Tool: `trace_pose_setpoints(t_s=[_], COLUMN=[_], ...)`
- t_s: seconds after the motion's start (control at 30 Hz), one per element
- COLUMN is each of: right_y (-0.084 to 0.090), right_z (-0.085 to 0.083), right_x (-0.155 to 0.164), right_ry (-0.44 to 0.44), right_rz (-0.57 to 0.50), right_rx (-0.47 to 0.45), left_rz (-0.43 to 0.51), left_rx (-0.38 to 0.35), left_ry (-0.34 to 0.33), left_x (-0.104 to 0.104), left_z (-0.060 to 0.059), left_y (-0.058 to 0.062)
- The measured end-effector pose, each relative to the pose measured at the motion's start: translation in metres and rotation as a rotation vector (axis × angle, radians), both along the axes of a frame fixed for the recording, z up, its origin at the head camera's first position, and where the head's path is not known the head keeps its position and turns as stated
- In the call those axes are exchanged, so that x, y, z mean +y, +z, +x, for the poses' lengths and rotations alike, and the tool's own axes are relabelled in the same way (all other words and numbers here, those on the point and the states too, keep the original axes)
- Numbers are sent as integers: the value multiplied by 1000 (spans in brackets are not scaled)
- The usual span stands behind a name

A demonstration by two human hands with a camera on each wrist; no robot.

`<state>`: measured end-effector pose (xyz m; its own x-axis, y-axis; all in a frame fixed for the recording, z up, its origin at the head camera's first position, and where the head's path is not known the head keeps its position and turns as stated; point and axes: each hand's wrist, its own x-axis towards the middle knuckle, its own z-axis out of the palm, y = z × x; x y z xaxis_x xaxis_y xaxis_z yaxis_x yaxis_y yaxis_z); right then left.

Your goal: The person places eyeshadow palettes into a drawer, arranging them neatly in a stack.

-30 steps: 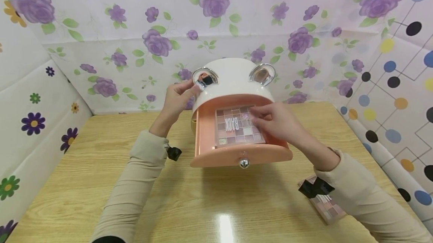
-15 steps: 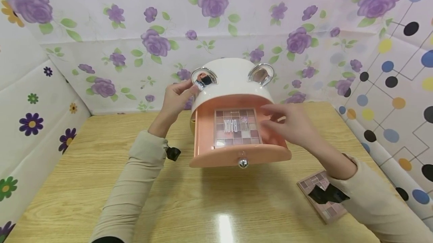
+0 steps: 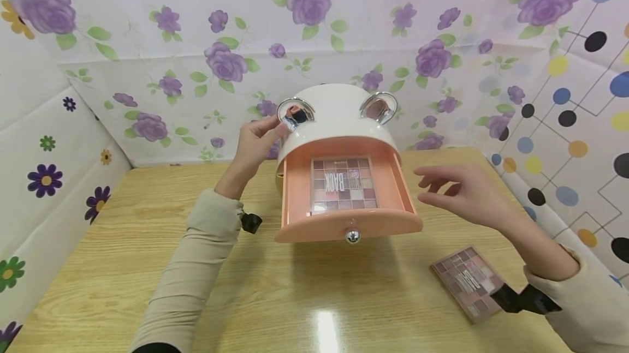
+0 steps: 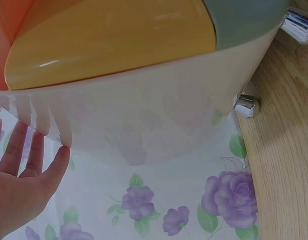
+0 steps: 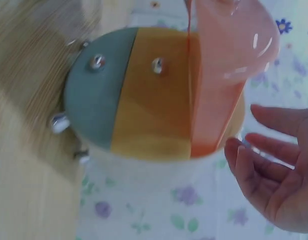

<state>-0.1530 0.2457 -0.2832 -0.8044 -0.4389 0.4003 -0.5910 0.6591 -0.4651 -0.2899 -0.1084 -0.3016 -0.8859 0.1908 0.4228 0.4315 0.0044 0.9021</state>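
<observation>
A white cabinet (image 3: 339, 110) with chrome ears stands on the table, its top peach drawer (image 3: 295, 189) pulled out. In the drawer lies an eyeshadow palette (image 3: 344, 185) lettered BACK. My left hand (image 3: 253, 145) rests its fingertips on the cabinet's side by the chrome ear (image 3: 296, 113); in the left wrist view the fingers (image 4: 36, 150) are extended against the white shell. My right hand (image 3: 464, 192) hovers to the right of the drawer with loosely bent fingers, holding nothing. A second eyeshadow palette (image 3: 467, 282) lies on the table below it, its corner covered by the wrist strap.
The right wrist view shows a yellow drawer (image 5: 151, 100) and a grey-green drawer (image 5: 101, 90), both pushed in, and chrome feet (image 5: 59, 122). Floral sheeting (image 3: 196, 96) hangs close behind the cabinet. The wooden table (image 3: 255, 298) spreads in front.
My right hand has let go of the palette in the drawer and moved out to the right. That palette now lies flatter. The left hand stays put.
</observation>
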Motion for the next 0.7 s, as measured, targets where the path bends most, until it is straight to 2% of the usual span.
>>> trace_pose_setpoints(t_s=[0.4, 0.7], right_y=[-29, -65], right_z=[1, 3], right_x=[44, 77], right_ry=[121, 70], right_rz=[13, 122], right_rx=[-18, -49], left_rz=[-6, 2], left_rx=[1, -1], left_ry=[5, 4], left_x=[2, 0], left_z=[-1, -1], left_y=[-1, -2])
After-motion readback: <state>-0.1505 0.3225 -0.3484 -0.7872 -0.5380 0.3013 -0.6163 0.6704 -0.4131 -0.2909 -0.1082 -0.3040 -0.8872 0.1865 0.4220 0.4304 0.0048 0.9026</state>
